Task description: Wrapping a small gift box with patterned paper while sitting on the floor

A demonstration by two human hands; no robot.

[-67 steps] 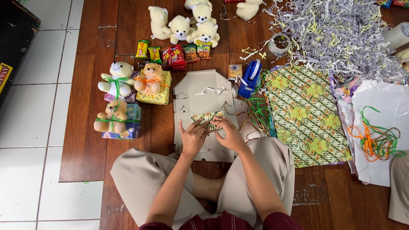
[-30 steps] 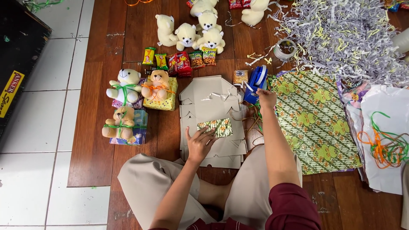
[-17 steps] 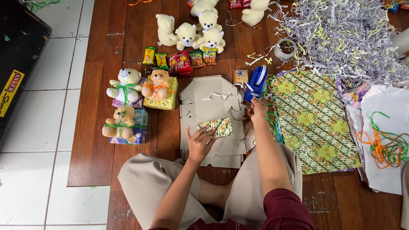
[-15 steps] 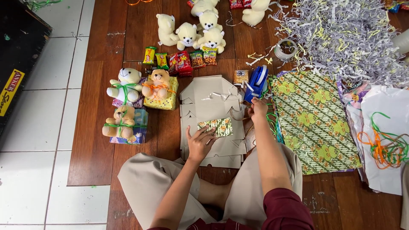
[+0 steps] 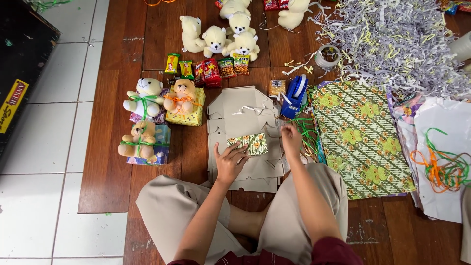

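Observation:
I sit cross-legged on a wooden floor. My left hand (image 5: 229,162) presses down on a small box wrapped in green patterned paper (image 5: 249,144), which lies on flattened grey cardboard (image 5: 240,110). To the right of the box, my right hand (image 5: 290,138) hovers with its fingers pinched together; a small strip of clear tape may be between them, but I cannot make it out. A blue tape dispenser (image 5: 295,95) stands just beyond that hand, at the cardboard's right edge.
Three teddy bears tied onto wrapped boxes (image 5: 162,115) sit at left. Loose cream bears (image 5: 223,37) and snack packets (image 5: 208,69) lie beyond. Green patterned wrapping paper (image 5: 360,135) spreads at right, shredded paper (image 5: 397,41) behind it, ribbons (image 5: 441,162) on white paper.
My right hand reached out to the blue tape dispenser and has come back toward the wrapped box. My left hand stayed on the box.

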